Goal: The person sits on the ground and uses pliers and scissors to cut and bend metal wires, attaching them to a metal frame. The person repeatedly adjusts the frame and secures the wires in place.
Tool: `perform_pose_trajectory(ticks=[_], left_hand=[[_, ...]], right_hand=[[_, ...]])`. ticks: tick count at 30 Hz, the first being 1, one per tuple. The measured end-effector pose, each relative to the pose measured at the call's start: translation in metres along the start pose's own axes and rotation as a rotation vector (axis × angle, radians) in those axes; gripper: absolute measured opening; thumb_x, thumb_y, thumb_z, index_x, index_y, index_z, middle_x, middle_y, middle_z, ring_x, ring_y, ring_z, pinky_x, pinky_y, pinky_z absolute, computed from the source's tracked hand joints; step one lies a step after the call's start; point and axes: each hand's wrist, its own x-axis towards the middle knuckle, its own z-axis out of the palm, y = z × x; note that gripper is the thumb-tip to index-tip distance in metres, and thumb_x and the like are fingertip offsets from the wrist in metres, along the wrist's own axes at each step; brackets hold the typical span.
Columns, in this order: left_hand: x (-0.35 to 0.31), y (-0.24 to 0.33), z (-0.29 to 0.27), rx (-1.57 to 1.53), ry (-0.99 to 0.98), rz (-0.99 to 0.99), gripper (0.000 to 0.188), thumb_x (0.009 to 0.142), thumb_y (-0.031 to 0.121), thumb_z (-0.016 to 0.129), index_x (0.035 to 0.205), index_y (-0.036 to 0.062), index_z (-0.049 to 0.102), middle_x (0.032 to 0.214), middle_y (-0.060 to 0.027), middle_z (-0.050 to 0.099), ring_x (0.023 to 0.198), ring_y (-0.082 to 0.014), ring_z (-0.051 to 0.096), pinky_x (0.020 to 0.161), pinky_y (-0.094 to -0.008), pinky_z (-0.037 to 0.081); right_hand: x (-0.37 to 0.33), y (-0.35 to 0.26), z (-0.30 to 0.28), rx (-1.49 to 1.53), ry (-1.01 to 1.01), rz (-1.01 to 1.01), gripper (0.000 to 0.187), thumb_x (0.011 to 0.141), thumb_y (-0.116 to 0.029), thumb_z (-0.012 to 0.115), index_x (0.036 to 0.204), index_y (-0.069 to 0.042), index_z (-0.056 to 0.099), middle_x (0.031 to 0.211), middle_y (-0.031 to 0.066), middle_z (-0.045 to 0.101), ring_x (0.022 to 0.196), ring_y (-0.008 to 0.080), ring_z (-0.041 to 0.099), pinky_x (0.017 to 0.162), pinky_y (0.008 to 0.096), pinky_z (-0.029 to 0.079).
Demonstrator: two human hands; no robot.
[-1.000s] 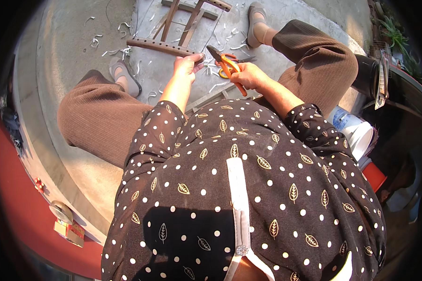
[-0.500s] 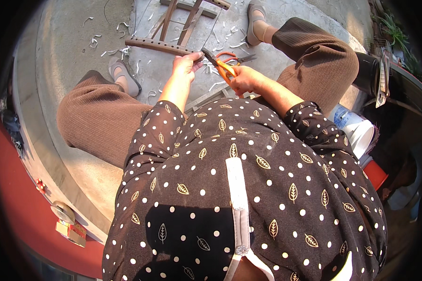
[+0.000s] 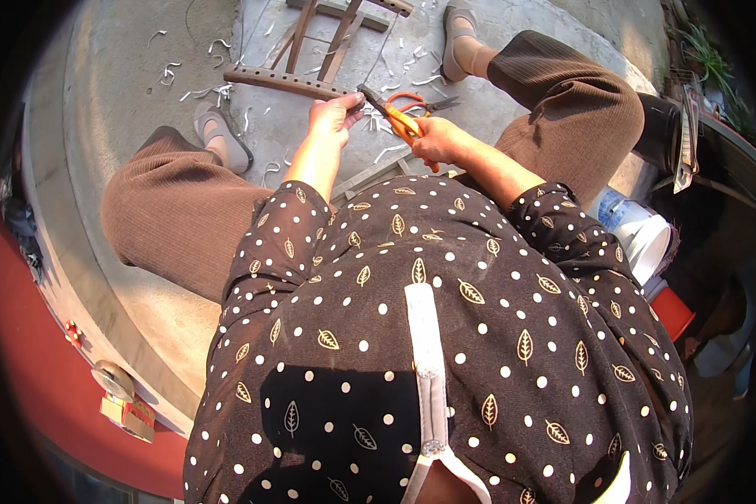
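Observation:
A dark brown wooden stool frame lies ahead of me, with a row of holes along its near bar. My left hand is closed on the right end of that bar, thumb on top. In my right hand is a pair of pliers with orange handles, the fingers wrapped round them. The dark jaws of the pliers are right beside the bar's end, next to my left fingertips. Whether they grip anything is too small to tell. Just beyond the pliers lie scissors with red-orange handles.
White cut strips are scattered over the concrete floor around the frame. My knees stand wide on both sides. A white bucket and a red container are at my right. A small box sits at the lower left.
The pliers' jaws have shifted slightly left and up, and their handles have turned a little in my right hand. My left hand and the stool frame stay in place.

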Motion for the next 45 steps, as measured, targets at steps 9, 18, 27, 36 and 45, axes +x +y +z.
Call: perform_pose_trajectory(ticks=[9, 18, 27, 36, 45], left_hand=[[0.001, 0.000, -0.002, -0.007, -0.004, -0.005, 0.012, 0.073, -0.003, 0.067, 0.083, -0.0005, 0.062, 0.082, -0.0113, 0.064, 0.078, -0.0231, 0.063, 0.076, -0.0391, 0.052], [0.002, 0.001, -0.003, -0.004, -0.026, -0.017, 0.011, 0.074, -0.002, 0.066, 0.084, -0.0016, 0.062, 0.083, -0.0121, 0.064, 0.080, -0.0236, 0.063, 0.078, -0.0396, 0.052], [-0.001, 0.001, -0.001, 0.002, -0.007, -0.018, 0.012, 0.074, -0.002, 0.067, 0.085, -0.0010, 0.063, 0.084, -0.0110, 0.065, 0.081, -0.0222, 0.062, 0.078, -0.0391, 0.051], [0.000, 0.000, -0.001, 0.001, -0.018, -0.023, 0.011, 0.073, -0.002, 0.067, 0.084, -0.0010, 0.062, 0.082, -0.0113, 0.065, 0.080, -0.0227, 0.063, 0.079, -0.0408, 0.051], [0.002, 0.000, -0.002, -0.030, -0.017, -0.011, 0.011, 0.074, -0.004, 0.066, 0.084, -0.0027, 0.062, 0.083, -0.0129, 0.065, 0.081, -0.0241, 0.063, 0.081, -0.0426, 0.051]], right_hand=[[-0.001, 0.001, -0.003, 0.017, -0.006, 0.108, 0.020, 0.073, -0.010, 0.059, 0.091, -0.003, 0.054, 0.066, 0.0087, 0.059, 0.050, 0.0173, 0.058, 0.048, 0.0325, 0.048], [0.010, -0.002, 0.003, -0.028, -0.005, 0.042, 0.022, 0.071, -0.011, 0.059, 0.091, -0.003, 0.054, 0.066, 0.0099, 0.060, 0.051, 0.0200, 0.059, 0.050, 0.0347, 0.049], [0.020, 0.002, 0.007, -0.247, 0.094, -0.218, 0.038, 0.070, -0.008, 0.055, 0.108, -0.003, 0.050, 0.073, 0.0140, 0.060, 0.052, 0.0228, 0.060, 0.045, 0.0344, 0.048], [0.008, -0.010, 0.005, -0.006, -0.043, -0.059, 0.036, 0.070, -0.008, 0.058, 0.104, -0.002, 0.048, 0.068, 0.0120, 0.059, 0.044, 0.0192, 0.056, 0.038, 0.0315, 0.043], [0.015, -0.004, -0.002, 0.497, -0.220, 0.134, 0.021, 0.073, -0.014, 0.061, 0.089, -0.003, 0.053, 0.070, 0.0075, 0.056, 0.046, 0.0139, 0.050, 0.036, 0.0281, 0.037]])
